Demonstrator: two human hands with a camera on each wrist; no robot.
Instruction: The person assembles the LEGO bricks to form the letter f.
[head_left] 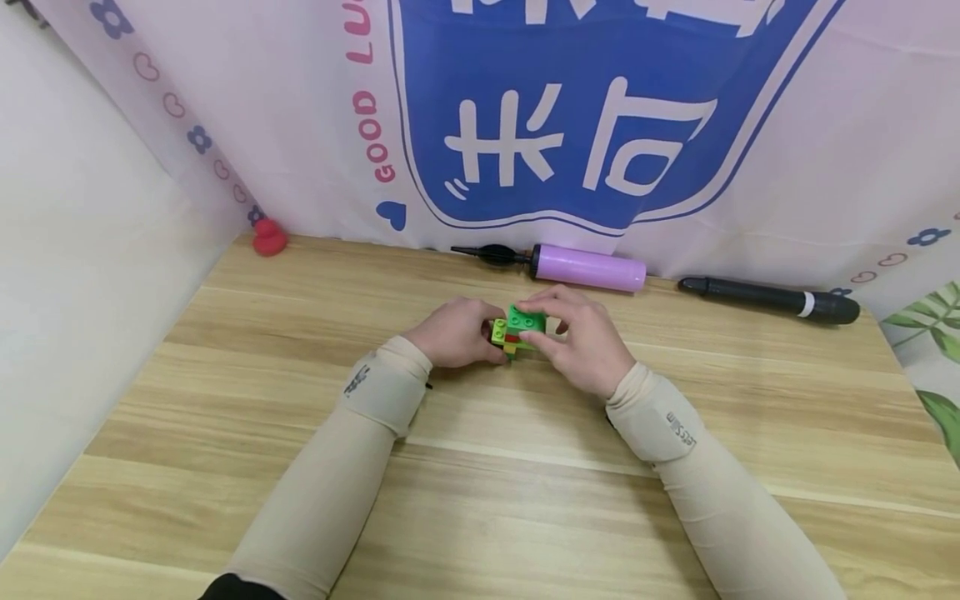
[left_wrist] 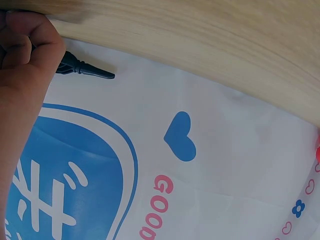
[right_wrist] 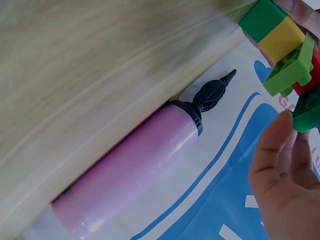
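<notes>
Over the wooden table [head_left: 480, 500], both hands are on one stack of toy building bricks. From the bottom, the right wrist view shows a dark green brick [right_wrist: 263, 21], a yellow brick [right_wrist: 282, 41], a light green brick [right_wrist: 290, 70], a red brick [right_wrist: 313, 75] and a green brick [right_wrist: 307, 116] on top. My left hand [head_left: 459, 333] grips the stack from the left, low down. My right hand [head_left: 588, 342] pinches the top green brick between thumb and fingers. In the left wrist view, the left hand [left_wrist: 30, 55] has curled fingers, and the bricks are hidden.
Behind the hands, a purple hand pump [head_left: 591, 268] with a black nozzle lies along the table's back edge. To its right is a long black rod-shaped thing [head_left: 757, 296] with a white ring. A red toy duck [head_left: 268, 238] sits in the back left corner. A printed cloth [head_left: 300, 125] hangs behind.
</notes>
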